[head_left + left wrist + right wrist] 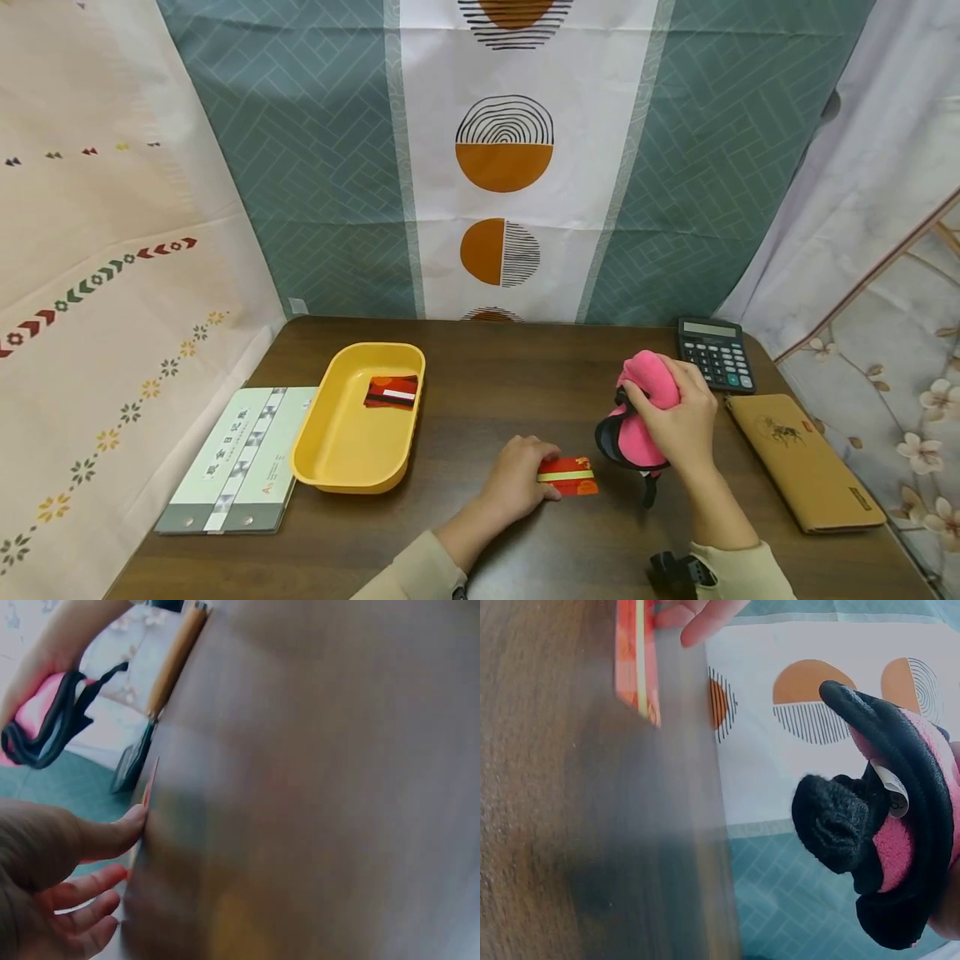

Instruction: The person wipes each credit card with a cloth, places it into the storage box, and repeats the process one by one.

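Observation:
My left hand (520, 472) pinches the left edge of a red card (567, 476) with a yellow stripe, low over the brown table. Edge-on in the left wrist view, that card (151, 782) sits at the thumb tip. To the right, my right hand (686, 414) grips a soft pink fabric item (640, 441) with black trim and a dangling black strap, held above the table. Up close in the right wrist view, the pink fabric item (894, 844) shows a fuzzy black part and a small white tag. Its exact kind is unclear.
A yellow tray (352, 450) holds several red and black cards (392, 392) on the left. Beside it lies a pale green notebook (225, 458). At right are a black calculator (716, 354) and a tan zipped pouch (806, 462). Patterned curtains surround the table.

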A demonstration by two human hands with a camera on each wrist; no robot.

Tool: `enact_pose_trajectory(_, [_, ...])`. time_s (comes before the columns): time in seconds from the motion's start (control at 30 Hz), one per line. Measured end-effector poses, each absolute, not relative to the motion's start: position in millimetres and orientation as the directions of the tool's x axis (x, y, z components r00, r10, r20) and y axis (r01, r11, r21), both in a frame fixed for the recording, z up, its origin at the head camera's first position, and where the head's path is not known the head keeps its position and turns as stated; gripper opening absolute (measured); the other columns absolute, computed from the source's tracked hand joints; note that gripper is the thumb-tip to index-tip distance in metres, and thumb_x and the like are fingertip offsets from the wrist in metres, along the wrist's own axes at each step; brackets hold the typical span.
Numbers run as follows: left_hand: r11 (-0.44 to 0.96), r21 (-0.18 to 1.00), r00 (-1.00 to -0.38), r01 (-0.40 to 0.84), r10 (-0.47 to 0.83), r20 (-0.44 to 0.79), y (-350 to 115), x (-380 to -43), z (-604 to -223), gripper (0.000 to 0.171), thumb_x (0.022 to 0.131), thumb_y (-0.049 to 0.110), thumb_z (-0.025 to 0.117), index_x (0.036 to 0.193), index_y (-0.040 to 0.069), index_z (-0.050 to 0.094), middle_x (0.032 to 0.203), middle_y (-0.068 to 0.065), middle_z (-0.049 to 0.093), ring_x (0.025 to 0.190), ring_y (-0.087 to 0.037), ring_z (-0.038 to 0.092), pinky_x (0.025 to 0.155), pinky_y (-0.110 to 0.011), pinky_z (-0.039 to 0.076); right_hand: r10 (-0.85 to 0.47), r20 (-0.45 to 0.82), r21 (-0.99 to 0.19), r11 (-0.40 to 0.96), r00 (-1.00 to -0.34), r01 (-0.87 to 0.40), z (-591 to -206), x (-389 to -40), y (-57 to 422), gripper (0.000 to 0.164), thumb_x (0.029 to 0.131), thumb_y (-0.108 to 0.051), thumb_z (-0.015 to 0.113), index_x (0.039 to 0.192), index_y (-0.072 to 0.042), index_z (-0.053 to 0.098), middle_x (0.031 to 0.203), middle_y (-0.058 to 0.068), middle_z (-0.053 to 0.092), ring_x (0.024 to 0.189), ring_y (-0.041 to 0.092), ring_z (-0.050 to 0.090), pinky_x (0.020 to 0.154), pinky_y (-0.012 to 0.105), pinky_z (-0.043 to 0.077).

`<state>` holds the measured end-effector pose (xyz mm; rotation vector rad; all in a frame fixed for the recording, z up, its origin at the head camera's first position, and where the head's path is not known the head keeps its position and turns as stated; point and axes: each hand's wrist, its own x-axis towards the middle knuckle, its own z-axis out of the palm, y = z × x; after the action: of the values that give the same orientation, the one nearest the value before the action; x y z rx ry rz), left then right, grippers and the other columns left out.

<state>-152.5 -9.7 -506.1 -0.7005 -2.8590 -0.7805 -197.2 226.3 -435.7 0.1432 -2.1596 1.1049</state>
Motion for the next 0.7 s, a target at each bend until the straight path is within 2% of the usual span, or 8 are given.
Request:
enact_pose_trajectory(0.17, [0.808, 0.452, -0.924, 0.379, 0.360, 0.130, -21.5, -158.1, -498.7, 0.057, 0.065, 0.027, 0.097, 0.114, 0.010, 0.074, 0.100, -0.001, 0.071, 0.088, -0.017, 0.057, 0.081, -0.027, 0.048, 0.205, 0.615, -0.677, 0.633, -0.761, -0.376, -437.1, -197.7, 225.9, 0.052, 0.073, -0.010, 0.089, 0.122, -0.002, 0.070, 0.114, 0.018, 0.066, 0.097, 0.024, 0.060, 0.072, 0.012, 0.040])
enact_pose_trajectory(0.33, [0.781, 0.539, -0.937, 0.315, 0.346, 0.045, -33.4, -159.8, -496.0, 0.057, 0.063, 0.019, 0.098, 0.112, 0.006, 0.074, 0.099, -0.003, 0.066, 0.090, -0.019, 0.057, 0.082, -0.029, 0.048, 0.199, 0.601, -0.678, 0.639, -0.774, -0.362, -441.2, -197.9, 225.0, 0.052, 0.074, -0.011, 0.089, 0.123, -0.003, 0.070, 0.115, 0.017, 0.066, 0.098, 0.027, 0.061, 0.073, 0.012, 0.041])
enact_pose_trajectory(0.5, [0.716, 0.636, -0.943, 0.288, 0.327, 0.059, -43.9, -160.7, -495.4, 0.050, 0.058, 0.003, 0.096, 0.103, 0.010, 0.076, 0.095, -0.001, 0.058, 0.087, -0.016, 0.054, 0.081, -0.030, 0.048, 0.192, 0.597, -0.679, 0.637, -0.779, -0.363, -444.3, -197.5, 222.8, 0.052, 0.074, -0.010, 0.089, 0.123, -0.004, 0.070, 0.114, 0.015, 0.066, 0.097, 0.023, 0.060, 0.073, 0.010, 0.040])
enact_pose_trajectory(0.57, [0.697, 0.659, -0.948, 0.284, 0.309, 0.081, -47.4, -162.2, -495.9, 0.048, 0.060, -0.002, 0.092, 0.103, 0.013, 0.075, 0.095, -0.002, 0.060, 0.087, -0.017, 0.056, 0.080, -0.031, 0.048, 0.188, 0.595, -0.683, 0.631, -0.781, -0.369, -444.7, -197.2, 221.5, 0.053, 0.074, -0.010, 0.089, 0.123, -0.004, 0.070, 0.114, 0.015, 0.066, 0.096, 0.019, 0.059, 0.073, 0.009, 0.041])
enact_pose_trajectory(0.7, [0.651, 0.709, -0.958, 0.271, 0.252, 0.135, -54.7, -166.5, -498.0, 0.041, 0.073, -0.010, 0.079, 0.104, 0.015, 0.074, 0.097, -0.004, 0.071, 0.086, -0.019, 0.061, 0.077, -0.033, 0.049, 0.176, 0.597, -0.685, 0.619, -0.783, -0.384, -445.3, -196.3, 217.0, 0.052, 0.073, -0.009, 0.090, 0.121, -0.004, 0.071, 0.113, 0.014, 0.067, 0.095, 0.014, 0.057, 0.073, 0.008, 0.041])
